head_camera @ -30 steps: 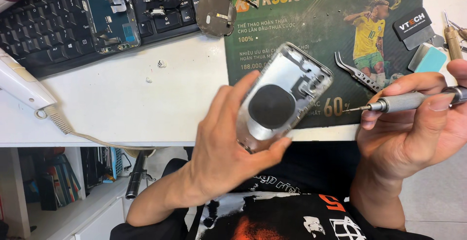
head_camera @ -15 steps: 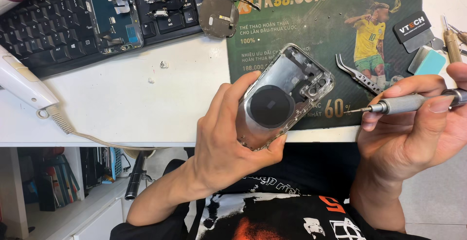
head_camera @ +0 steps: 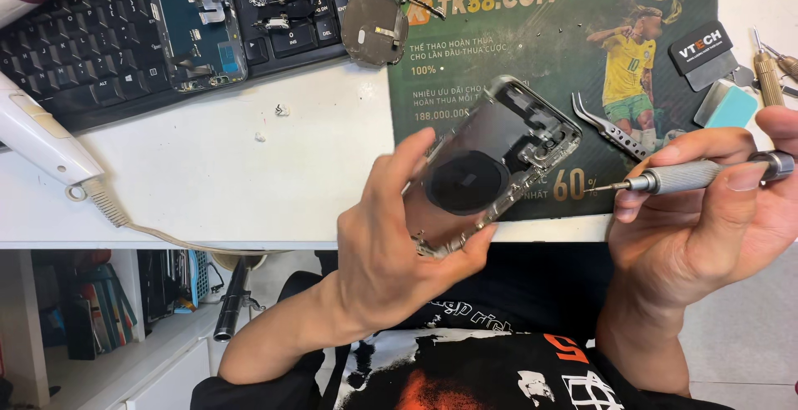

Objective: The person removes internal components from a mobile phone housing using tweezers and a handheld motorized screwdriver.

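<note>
My left hand [head_camera: 391, 252] grips an emptied phone back housing [head_camera: 490, 165] with a silver frame and a round black coil pad inside. The housing is tilted, inner side up, above the desk's front edge. My right hand [head_camera: 706, 227] holds a slim grey precision screwdriver [head_camera: 690, 175] with its fine tip pointing left, a short gap from the housing's right edge. Both hands hover over the lower part of a green printed work mat [head_camera: 499, 36].
Curved tweezers [head_camera: 611, 127], a black pry tool [head_camera: 702, 52], a light blue card [head_camera: 730, 106] and more screwdrivers [head_camera: 769, 73] lie on the mat's right. A round coil part [head_camera: 374, 27] sits by a black keyboard [head_camera: 75, 44] bearing a phone screen assembly [head_camera: 195, 19]. A white hot-air handle [head_camera: 37, 140] lies at left.
My left hand has turned and shifted the housing slightly, so it looks darker inside. The view has drifted a little. My right hand and the screwdriver have stayed put.
</note>
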